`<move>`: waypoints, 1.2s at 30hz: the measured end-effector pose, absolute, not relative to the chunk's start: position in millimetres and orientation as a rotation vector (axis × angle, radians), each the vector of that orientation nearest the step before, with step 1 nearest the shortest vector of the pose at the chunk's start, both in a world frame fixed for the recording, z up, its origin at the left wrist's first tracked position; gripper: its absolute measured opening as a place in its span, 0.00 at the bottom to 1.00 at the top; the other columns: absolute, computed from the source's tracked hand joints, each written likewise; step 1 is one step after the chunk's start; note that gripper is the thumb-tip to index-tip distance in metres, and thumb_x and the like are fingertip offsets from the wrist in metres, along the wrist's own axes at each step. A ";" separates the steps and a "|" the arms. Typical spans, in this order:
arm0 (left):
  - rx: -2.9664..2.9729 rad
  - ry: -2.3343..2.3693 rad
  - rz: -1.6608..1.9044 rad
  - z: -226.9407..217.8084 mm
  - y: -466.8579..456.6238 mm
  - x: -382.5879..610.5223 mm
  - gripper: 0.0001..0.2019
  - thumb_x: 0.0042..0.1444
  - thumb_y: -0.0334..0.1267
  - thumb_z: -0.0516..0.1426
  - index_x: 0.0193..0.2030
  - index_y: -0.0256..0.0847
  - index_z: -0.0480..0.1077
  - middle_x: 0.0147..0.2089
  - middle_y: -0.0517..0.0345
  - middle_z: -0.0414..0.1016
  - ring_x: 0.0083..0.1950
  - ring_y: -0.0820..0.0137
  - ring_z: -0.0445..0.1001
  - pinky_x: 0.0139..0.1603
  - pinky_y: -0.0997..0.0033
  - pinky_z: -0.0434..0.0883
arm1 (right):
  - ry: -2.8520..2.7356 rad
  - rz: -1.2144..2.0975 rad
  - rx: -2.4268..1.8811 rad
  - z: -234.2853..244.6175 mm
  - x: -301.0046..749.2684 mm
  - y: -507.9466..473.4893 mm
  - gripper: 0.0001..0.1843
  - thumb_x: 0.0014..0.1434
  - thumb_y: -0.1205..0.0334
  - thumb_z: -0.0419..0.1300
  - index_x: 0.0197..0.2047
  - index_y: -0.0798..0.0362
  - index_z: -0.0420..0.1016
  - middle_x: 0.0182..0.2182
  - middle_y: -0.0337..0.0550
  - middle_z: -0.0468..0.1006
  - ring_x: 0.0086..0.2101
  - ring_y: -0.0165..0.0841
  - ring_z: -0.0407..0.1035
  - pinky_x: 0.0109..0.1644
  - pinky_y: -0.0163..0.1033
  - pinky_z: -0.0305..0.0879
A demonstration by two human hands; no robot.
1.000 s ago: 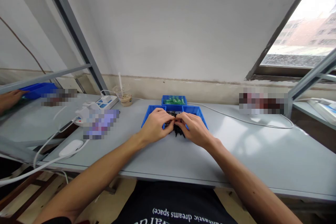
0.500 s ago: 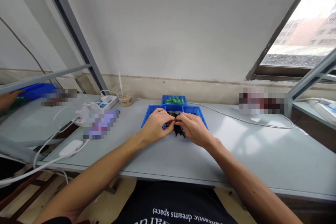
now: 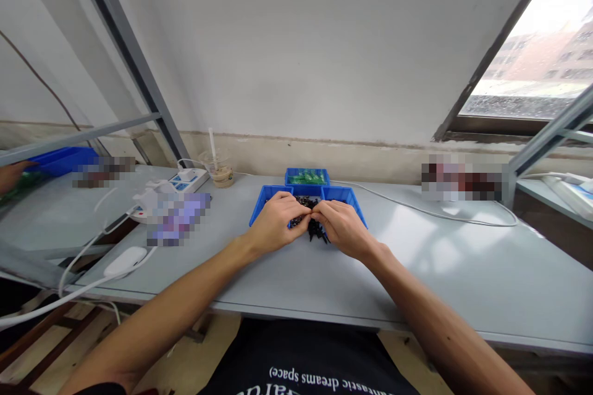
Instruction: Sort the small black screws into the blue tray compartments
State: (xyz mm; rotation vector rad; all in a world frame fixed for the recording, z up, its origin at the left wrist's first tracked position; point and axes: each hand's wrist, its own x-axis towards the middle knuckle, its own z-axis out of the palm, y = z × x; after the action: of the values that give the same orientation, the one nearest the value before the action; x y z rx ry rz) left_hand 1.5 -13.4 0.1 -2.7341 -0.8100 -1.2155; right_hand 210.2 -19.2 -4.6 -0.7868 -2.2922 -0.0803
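Observation:
My left hand [image 3: 281,220] and my right hand [image 3: 341,224] meet fingertip to fingertip over the middle of the desk. Both are closed in a pinch; whatever lies between the fingers is too small or too hidden to name. Below and behind them are small black parts [image 3: 317,231], some spilling toward the desk's front. A blue divided tray [image 3: 256,208] stands around these parts, partly covered by my hands. Directly behind it is a smaller blue bin [image 3: 306,171] with green pieces [image 3: 307,178] inside.
A plastic cup with a straw [image 3: 222,174] stands at the back left, beside a white power strip [image 3: 189,180]. White cables [image 3: 74,268] cross the left side, and another cable [image 3: 417,208] runs right. At far left, another person's hand [image 3: 13,176] is near a blue bin [image 3: 65,159].
My hands have stayed nearly still, with only a slight shift at the fingertips. The other person's hand at far left has moved a little further left.

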 end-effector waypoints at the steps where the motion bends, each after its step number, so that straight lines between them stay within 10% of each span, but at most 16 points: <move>1: -2.734 -0.811 -1.213 -0.1 -13.3 1.6 0.07 0.66 0.34 0.56 0.40 0.40 0.75 0.34 0.58 0.81 0.36 0.69 0.77 0.52 0.61 0.69 | -2.295 -0.087 -0.786 -5.0 210.5 -19.1 0.15 0.76 0.63 0.46 0.36 0.52 0.67 0.30 0.41 0.76 0.29 0.32 0.64 0.37 0.38 0.58; 36: -2.710 -0.890 -1.202 0.0 -10.8 -1.1 0.11 0.72 0.41 0.54 0.45 0.41 0.76 0.39 0.57 0.82 0.39 0.68 0.76 0.53 0.61 0.67 | -1.920 -0.045 -0.827 0.6 213.7 -22.8 0.03 0.69 0.64 0.54 0.41 0.49 0.69 0.26 0.36 0.74 0.25 0.30 0.67 0.34 0.37 0.64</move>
State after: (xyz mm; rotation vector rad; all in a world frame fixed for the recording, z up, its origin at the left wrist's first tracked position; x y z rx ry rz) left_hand -1.1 -10.8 0.0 -2.7098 -0.8903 -1.2023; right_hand 213.7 -22.8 0.6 -0.8269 -1.9196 -0.0451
